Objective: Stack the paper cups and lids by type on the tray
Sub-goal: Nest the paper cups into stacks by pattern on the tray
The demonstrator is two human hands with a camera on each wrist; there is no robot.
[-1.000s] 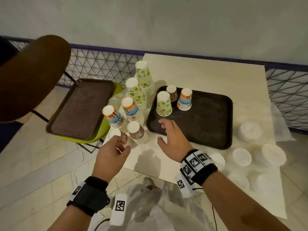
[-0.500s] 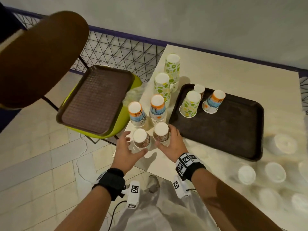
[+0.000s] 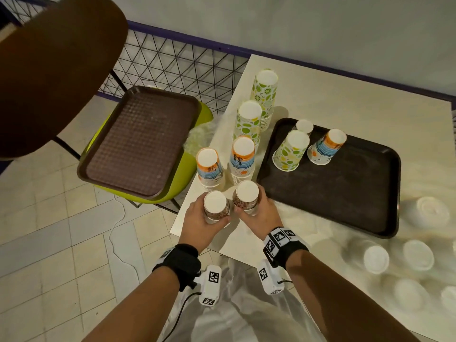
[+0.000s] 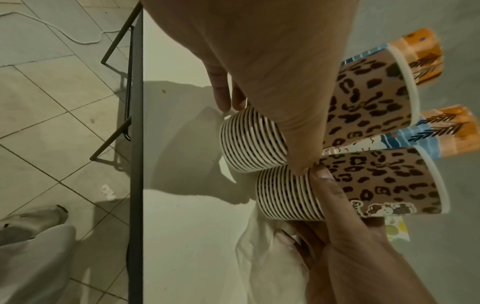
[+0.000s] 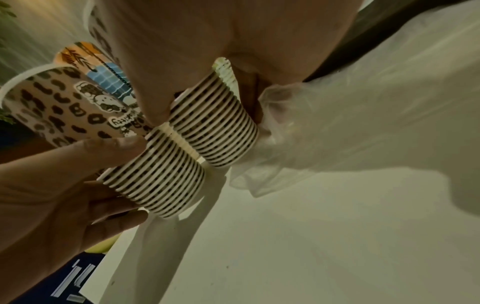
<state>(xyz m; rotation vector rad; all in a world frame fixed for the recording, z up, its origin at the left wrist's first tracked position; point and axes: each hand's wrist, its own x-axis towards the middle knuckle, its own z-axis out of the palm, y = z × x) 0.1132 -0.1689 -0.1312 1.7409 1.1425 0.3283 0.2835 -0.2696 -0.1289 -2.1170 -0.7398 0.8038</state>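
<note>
Two stacks of upside-down leopard-print paper cups are at the table's near left corner. My left hand (image 3: 198,217) grips the left leopard stack (image 3: 215,206), with the thumb across its rims (image 4: 254,139). My right hand (image 3: 262,213) grips the right leopard stack (image 3: 246,197), whose rims (image 5: 215,127) meet a clear plastic sleeve (image 5: 324,127). The stacks touch side by side. The black tray (image 3: 345,193) lies just right of them and bears a green-print cup (image 3: 291,153), a small leopard cup (image 3: 304,126) and an orange-blue cup (image 3: 327,146).
Behind my hands stand two orange-blue stacks (image 3: 209,169) (image 3: 242,159) and two green-print stacks (image 3: 248,122) (image 3: 265,95). White lids (image 3: 376,259) lie scattered at the table's right. A brown tray (image 3: 138,141) rests on a green chair at the left, off the table's edge.
My right hand has come back from the tray's edge to the right leopard stack. My left hand has closed round the left one. Both stacks now stand pressed together.
</note>
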